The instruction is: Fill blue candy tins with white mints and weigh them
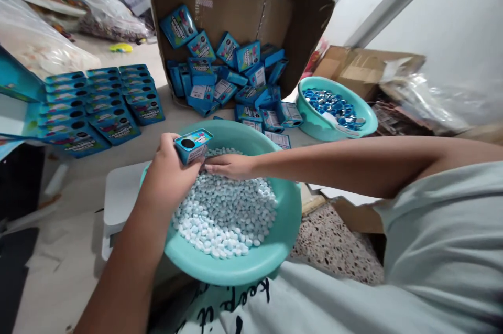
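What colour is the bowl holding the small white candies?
Turquoise, plain, clearest in the head view.

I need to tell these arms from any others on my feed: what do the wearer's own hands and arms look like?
Both the left hand and right hand are ungloved, with no ring or watch visible. The right arm has a loose, pale grey-green sleeve; the left sleeve is out of view. The matching shirt bears black script.

Candies (228,213): in front basin (290,224)
Scale (122,187): left of front basin
Carton (239,9): behind front basin
Rear basin (356,94): right of carton
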Tool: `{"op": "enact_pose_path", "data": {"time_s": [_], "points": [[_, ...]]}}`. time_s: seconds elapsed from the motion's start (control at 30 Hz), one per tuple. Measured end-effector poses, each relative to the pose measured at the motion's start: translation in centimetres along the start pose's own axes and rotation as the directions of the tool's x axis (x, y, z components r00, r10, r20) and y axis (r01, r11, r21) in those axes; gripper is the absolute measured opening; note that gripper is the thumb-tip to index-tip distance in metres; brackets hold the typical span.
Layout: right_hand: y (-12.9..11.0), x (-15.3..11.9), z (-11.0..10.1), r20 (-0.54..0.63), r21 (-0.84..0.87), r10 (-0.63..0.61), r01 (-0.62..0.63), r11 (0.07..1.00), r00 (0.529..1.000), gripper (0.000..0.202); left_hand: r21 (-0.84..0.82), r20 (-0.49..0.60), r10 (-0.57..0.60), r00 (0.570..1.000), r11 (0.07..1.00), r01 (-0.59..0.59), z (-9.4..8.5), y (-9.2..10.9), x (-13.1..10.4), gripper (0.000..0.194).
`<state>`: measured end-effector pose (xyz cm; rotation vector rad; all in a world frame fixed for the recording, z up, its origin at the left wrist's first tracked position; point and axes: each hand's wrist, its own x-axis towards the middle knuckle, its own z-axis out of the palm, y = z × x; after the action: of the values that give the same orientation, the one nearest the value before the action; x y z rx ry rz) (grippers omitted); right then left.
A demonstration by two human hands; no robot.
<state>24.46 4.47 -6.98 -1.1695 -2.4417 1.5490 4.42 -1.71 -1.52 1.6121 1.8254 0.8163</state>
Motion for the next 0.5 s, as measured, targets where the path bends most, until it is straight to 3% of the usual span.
{"op": "enact_pose_path", "data": {"time_s": [0.13, 0.3, 0.4, 0.43, 0.5], "points": [[-1.4, -0.5, 3.0, -0.072, 0.342, 0.129, -0.097, 0.935, 0.989, 0.06, 0.081, 0.001, -0.059, 0.998, 0.995, 0.059, -0.1, 0.5, 0.0, 0.045], [-4.1, -0.9, 6.9, -0.065, 0.675, 0.356, -0.222, 0.704, 0.932, 0.046, 0.02, -0.058, 0.003, 0.998, 1.0, -0.002, 0.3, -0.2, 0.4, 0.048], [-4.8, -0.6, 7.8, 0.114, 0.801, 0.479, -0.365, 0.474, 0.871, 0.042, 0.02, -0.058, 0.012, 0.998, 1.0, -0.01, 0.3, -0.5, 0.5, 0.048], [-4.7, -0.4, 8.0, 0.207, 0.812, 0.476, -0.422, 0.404, 0.855, 0.044, 0.027, -0.056, 0.008, 0.998, 1.0, -0.007, 0.2, -0.5, 0.4, 0.048], [-4.3, 0.2, 8.3, 0.287, 0.831, 0.391, -0.431, 0.352, 0.874, 0.051, 0.036, -0.046, 0.006, 0.999, 0.999, -0.004, 0.1, -0.4, 0.4, 0.048]]}}
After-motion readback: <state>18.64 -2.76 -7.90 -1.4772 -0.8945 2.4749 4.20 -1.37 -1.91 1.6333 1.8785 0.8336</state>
